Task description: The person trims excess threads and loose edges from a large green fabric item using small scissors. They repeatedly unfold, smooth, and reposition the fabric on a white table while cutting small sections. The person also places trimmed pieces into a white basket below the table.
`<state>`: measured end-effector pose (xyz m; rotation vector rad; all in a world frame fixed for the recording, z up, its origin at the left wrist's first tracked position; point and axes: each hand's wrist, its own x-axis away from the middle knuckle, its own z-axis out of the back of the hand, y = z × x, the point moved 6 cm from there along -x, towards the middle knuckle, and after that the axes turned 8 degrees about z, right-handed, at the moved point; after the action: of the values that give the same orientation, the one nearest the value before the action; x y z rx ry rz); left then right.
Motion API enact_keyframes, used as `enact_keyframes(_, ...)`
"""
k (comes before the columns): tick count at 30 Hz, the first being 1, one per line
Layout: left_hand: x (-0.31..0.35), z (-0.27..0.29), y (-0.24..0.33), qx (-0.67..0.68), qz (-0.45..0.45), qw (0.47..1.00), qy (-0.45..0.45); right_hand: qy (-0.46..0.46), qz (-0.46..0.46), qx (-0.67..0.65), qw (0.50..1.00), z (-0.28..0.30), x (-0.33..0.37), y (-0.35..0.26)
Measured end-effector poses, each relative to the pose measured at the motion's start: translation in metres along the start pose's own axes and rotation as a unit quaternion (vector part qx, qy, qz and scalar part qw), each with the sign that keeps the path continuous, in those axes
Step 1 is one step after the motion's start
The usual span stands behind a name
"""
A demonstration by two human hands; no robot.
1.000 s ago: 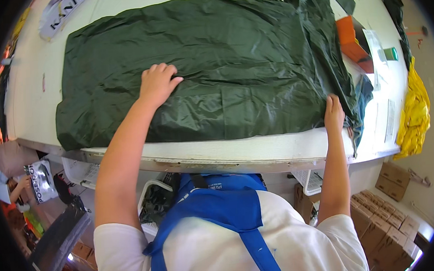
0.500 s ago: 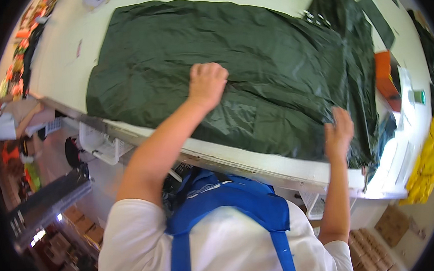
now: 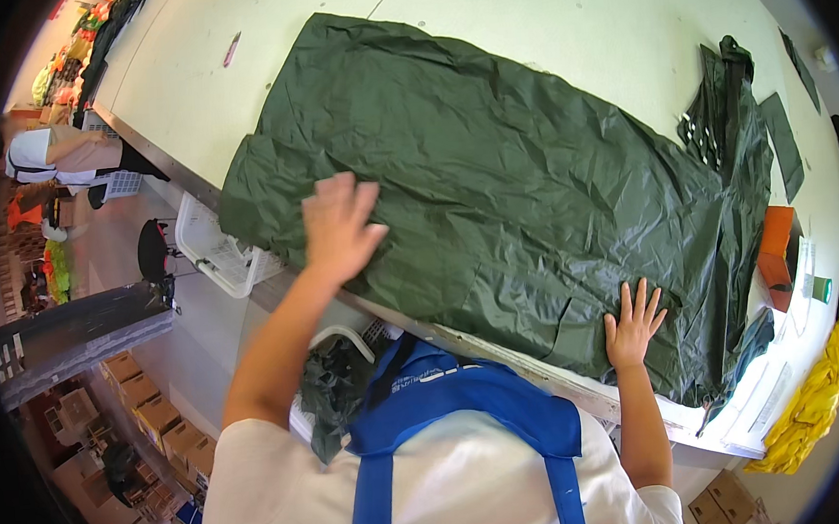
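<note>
A large piece of dark green, shiny fabric (image 3: 471, 163) lies spread over the white table, creased and hanging a little over the near edge. Its right end is bunched up, with several small pale pieces (image 3: 700, 139) showing in the folds. Over the near left part is my left hand (image 3: 340, 226), fingers apart and slightly blurred; whether it touches the fabric I cannot tell. My right hand (image 3: 634, 326) rests flat on the near right part, fingers spread. Neither hand holds anything.
An orange box (image 3: 777, 250), a green roll (image 3: 822, 288) and yellow material (image 3: 811, 387) are at the table's right side. A pink pen-like tool (image 3: 232, 50) lies far left. White baskets (image 3: 222, 245) stand below the near edge. Another person (image 3: 57, 150) is at the left.
My left hand has gone from curled on the fabric to open, and moved left along it. My right hand now lies flat with spread fingers. The whole view has also turned.
</note>
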<state>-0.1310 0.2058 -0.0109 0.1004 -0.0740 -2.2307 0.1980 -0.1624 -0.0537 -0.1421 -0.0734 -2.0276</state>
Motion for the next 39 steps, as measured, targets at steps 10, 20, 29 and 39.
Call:
enact_keyframes(10,-0.275,-0.063,0.007,-0.034,0.081,0.994,-0.057,-0.003,-0.003,-0.005,1.000,-0.003,-0.002,-0.002)
enact_keyframes(20,-0.317,-0.086,-0.124,-0.165,0.125,0.977,-0.057,-0.009,0.006,-0.145,0.989,0.050,-0.035,-0.020)
enact_keyframes(29,-0.239,-0.041,0.298,0.187,-0.163,0.967,-0.065,0.254,-0.255,-0.093,0.929,0.086,-0.251,0.399)
enact_keyframes(39,-0.156,-0.110,0.534,0.244,-0.360,0.897,-0.076,0.117,-0.214,-0.761,0.602,0.033,-0.328,0.467)
